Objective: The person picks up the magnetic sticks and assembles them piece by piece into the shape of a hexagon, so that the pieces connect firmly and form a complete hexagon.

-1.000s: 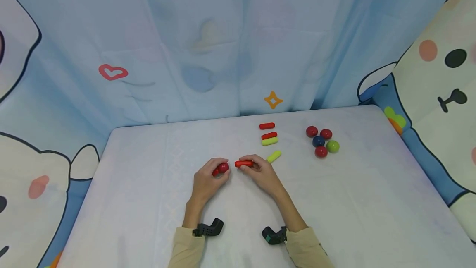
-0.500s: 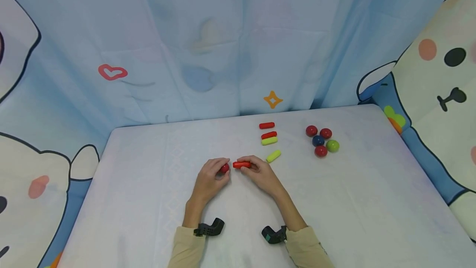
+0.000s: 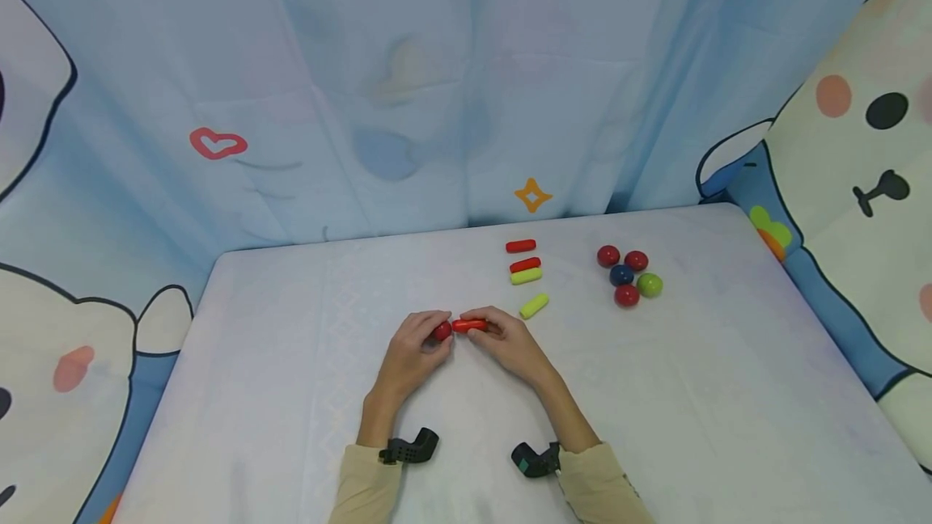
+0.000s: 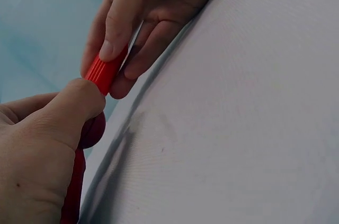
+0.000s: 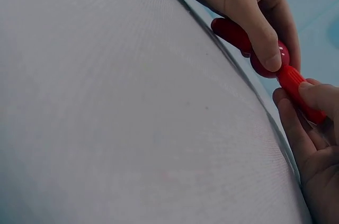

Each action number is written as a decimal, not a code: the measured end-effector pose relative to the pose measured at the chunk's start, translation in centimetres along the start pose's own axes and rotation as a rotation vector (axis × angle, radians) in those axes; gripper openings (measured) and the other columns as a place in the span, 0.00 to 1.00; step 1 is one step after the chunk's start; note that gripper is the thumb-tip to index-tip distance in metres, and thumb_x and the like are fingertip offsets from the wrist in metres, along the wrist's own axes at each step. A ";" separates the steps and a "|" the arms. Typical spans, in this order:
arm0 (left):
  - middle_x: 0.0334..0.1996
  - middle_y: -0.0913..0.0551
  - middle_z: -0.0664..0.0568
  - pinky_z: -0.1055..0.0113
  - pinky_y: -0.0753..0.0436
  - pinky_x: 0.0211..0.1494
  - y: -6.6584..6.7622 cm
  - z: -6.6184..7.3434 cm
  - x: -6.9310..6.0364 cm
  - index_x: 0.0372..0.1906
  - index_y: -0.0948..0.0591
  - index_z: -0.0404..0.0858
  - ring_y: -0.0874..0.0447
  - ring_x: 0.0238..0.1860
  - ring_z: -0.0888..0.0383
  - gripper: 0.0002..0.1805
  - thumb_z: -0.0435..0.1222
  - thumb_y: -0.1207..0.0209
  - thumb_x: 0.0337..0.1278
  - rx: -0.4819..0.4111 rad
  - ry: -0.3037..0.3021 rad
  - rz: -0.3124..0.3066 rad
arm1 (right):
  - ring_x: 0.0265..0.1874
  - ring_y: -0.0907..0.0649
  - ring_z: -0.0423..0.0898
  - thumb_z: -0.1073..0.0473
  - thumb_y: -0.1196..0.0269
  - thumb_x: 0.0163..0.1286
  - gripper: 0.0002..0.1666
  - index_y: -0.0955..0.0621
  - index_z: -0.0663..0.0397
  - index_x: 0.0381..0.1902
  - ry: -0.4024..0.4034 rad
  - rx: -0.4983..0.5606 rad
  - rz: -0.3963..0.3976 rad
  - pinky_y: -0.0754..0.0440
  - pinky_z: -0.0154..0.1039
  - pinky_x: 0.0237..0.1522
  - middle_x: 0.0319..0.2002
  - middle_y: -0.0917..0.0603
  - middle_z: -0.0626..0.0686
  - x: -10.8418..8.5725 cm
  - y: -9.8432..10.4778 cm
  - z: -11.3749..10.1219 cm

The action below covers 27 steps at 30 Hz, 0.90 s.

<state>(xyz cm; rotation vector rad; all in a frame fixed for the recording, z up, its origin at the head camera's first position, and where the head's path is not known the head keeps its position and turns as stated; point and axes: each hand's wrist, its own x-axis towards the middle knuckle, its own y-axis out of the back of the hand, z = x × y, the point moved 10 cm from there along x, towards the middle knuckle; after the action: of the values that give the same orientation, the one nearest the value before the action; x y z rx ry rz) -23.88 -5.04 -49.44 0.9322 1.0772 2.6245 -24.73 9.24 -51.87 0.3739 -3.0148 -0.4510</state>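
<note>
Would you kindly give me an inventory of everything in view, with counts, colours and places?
Held ball: one, red, in the left grip
Partly hidden stick: one, red, in the left grip
Ridged stick: one, red, in the right grip
Loose red sticks: two, red, far side
Loose yellow-green sticks: two, yellow-green, near those
Loose red balls: three, red, right cluster
Blue ball: one, dark blue, same cluster
Green ball: one, green, same cluster
Table: one, white-covered, beneath
Backdrop: one, blue with prints, behind
Wrist cameras: two, black, wrists
Sleeves: two, beige, forearms
Grips: two, bare, mid-table
</note>
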 end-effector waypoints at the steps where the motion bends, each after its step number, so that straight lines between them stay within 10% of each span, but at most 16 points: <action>1: 0.49 0.16 0.51 0.66 0.17 0.52 0.0 0.0 0.0 0.54 0.18 0.39 0.19 0.50 0.57 0.20 0.33 0.34 0.53 -0.005 -0.003 0.000 | 0.55 0.17 0.54 0.64 0.38 0.68 0.18 0.21 0.59 0.56 0.002 -0.002 0.004 0.19 0.40 0.56 0.55 0.18 0.60 0.1 -0.1 0.6; 20: 0.42 0.14 0.52 0.62 0.17 0.50 1.0 0.4 0.0 0.48 0.16 0.41 0.18 0.46 0.55 0.18 0.27 0.38 0.49 0.165 0.006 0.094 | 0.58 0.18 0.51 0.57 0.37 0.68 0.22 0.23 0.51 0.59 -0.029 0.034 0.024 0.20 0.40 0.57 0.59 0.20 0.55 0.2 0.1 1.9; 27: 0.43 0.12 0.52 0.57 0.19 0.53 1.0 -0.3 0.1 0.48 0.15 0.42 0.18 0.46 0.54 0.18 0.28 0.41 0.51 0.233 0.093 0.067 | 0.54 0.16 0.49 0.56 0.37 0.68 0.20 0.22 0.52 0.58 -0.067 0.033 0.025 0.20 0.35 0.56 0.56 0.18 0.54 0.3 0.1 1.8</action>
<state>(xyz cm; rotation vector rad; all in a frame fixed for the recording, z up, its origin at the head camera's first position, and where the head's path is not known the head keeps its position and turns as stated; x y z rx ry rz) -24.05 -5.90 -48.92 0.9106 1.4231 2.6613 -25.22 9.80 -53.55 0.3285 -3.0918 -0.4214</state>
